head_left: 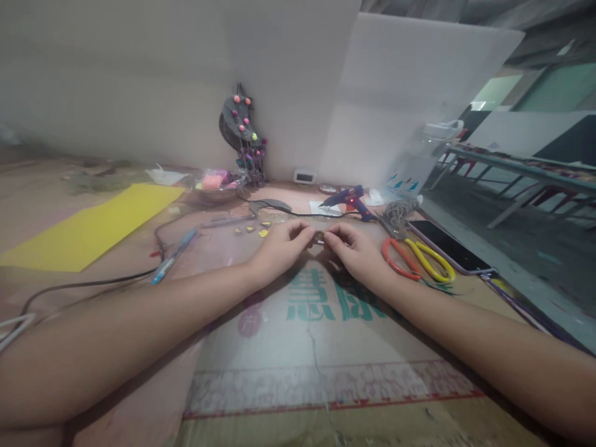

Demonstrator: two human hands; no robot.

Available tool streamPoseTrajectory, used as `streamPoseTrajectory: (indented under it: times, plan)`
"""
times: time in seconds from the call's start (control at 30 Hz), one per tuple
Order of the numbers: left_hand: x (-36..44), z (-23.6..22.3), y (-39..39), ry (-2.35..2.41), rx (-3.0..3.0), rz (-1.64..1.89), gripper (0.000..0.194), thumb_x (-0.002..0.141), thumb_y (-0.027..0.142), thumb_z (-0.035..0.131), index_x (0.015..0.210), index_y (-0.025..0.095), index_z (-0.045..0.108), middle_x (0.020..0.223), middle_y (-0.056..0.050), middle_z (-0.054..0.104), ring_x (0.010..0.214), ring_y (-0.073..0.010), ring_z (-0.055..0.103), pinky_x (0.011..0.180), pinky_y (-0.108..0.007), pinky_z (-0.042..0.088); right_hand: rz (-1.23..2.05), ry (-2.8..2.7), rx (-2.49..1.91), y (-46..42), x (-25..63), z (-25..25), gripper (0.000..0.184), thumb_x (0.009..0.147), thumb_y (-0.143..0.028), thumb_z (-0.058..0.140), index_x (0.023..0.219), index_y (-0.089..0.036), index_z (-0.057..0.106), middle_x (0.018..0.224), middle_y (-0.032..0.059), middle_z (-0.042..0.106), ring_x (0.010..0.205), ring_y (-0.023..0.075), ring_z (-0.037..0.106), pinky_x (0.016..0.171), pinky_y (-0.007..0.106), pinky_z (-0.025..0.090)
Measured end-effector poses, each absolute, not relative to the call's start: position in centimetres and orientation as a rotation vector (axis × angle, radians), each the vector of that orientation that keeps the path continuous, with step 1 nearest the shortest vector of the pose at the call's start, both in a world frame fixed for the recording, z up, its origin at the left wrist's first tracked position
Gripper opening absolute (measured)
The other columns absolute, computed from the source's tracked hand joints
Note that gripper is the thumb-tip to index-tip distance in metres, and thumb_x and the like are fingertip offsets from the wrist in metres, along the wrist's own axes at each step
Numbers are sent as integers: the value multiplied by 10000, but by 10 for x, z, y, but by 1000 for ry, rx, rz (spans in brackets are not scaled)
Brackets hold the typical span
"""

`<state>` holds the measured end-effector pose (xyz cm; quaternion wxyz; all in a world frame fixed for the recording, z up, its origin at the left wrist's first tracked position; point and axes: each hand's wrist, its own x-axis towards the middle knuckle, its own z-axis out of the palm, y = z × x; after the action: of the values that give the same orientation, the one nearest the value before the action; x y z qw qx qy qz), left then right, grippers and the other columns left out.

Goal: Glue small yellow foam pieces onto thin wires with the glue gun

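Observation:
My left hand (pixel 283 247) and my right hand (pixel 357 249) meet over the middle of the table, thumbs and fingertips pinched together. Between them is a small, dark brownish piece (pixel 319 238), gripped from both sides; it is too small and blurred to name. Just left of my left hand lie several little yellow-and-dark pieces (pixel 263 233). A blue glue gun (pixel 350 200) with a lit red light rests beyond my right hand. Scissors (pixel 421 261) with one red and one yellow handle lie to the right of my right hand.
A yellow sheet (pixel 95 226), a blue pen (pixel 174 256) and a black cable (pixel 88 284) are on the left. Behind stand a plastic bowl (pixel 216 194) and a grey moon-shaped ornament (pixel 237 124) with coloured balls. A phone (pixel 449 247) and a clear bottle (pixel 414 161) occupy the right edge.

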<state>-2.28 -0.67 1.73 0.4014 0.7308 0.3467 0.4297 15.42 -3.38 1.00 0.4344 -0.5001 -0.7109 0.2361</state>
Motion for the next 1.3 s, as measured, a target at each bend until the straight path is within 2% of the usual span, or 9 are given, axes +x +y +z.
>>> streamPoseTrajectory:
  times: [0.23, 0.5, 0.67, 0.8, 1.03, 1.13, 1.3]
  plan:
    - [-22, 16, -7, 888, 1841, 1079, 185, 821, 326, 608, 830, 143, 638, 818, -30, 667, 759, -149, 596, 709, -262, 448, 523, -1769, -1267, -36, 154, 12, 220, 901, -383, 512, 811, -195, 579, 714, -12, 587, 603, 124, 514, 566, 256, 398]
    - [-23, 15, -6, 884, 1846, 1122, 156, 821, 300, 617, 797, 146, 620, 794, -22, 652, 757, -146, 596, 707, -262, 452, 480, -1778, -1246, -36, 152, 17, 211, 889, -372, 519, 809, -189, 586, 737, 10, 624, 697, 151, 571, 643, 268, 432]
    - [-24, 15, -7, 905, 1859, 1161, 151, 826, 299, 612, 799, 151, 620, 794, -20, 648, 762, -148, 590, 713, -266, 448, 563, -1714, -1305, -37, 151, 17, 238, 875, -403, 548, 770, -190, 560, 622, -22, 569, 550, 122, 502, 543, 255, 390]
    - [-24, 16, -8, 914, 1834, 1193, 132, 834, 277, 602, 808, 149, 620, 796, -22, 642, 765, -146, 587, 718, -267, 445, 566, -1722, -1290, -39, 152, 16, 278, 898, -420, 519, 736, -196, 542, 592, -35, 533, 515, 110, 464, 508, 248, 365]
    - [-23, 17, -8, 885, 1835, 1194, 116, 836, 265, 599, 794, 158, 618, 788, -14, 650, 760, -144, 590, 729, -272, 452, 495, -1922, -1267, -42, 150, 16, 254, 908, -367, 503, 741, -195, 587, 640, -17, 582, 602, 129, 525, 591, 260, 403]
    - [-24, 18, -8, 855, 1833, 1186, 124, 837, 272, 604, 800, 155, 621, 796, -16, 655, 761, -142, 594, 733, -269, 459, 538, -1877, -1329, -39, 151, 17, 263, 891, -406, 526, 759, -190, 599, 647, -8, 604, 599, 140, 534, 585, 270, 405]
    - [-23, 18, -8, 874, 1841, 1190, 132, 839, 273, 605, 815, 146, 628, 811, -29, 660, 777, -149, 601, 745, -277, 466, 540, -1734, -1203, -34, 155, 15, 353, 940, -478, 438, 826, -189, 605, 765, 20, 644, 739, 161, 587, 674, 280, 447]
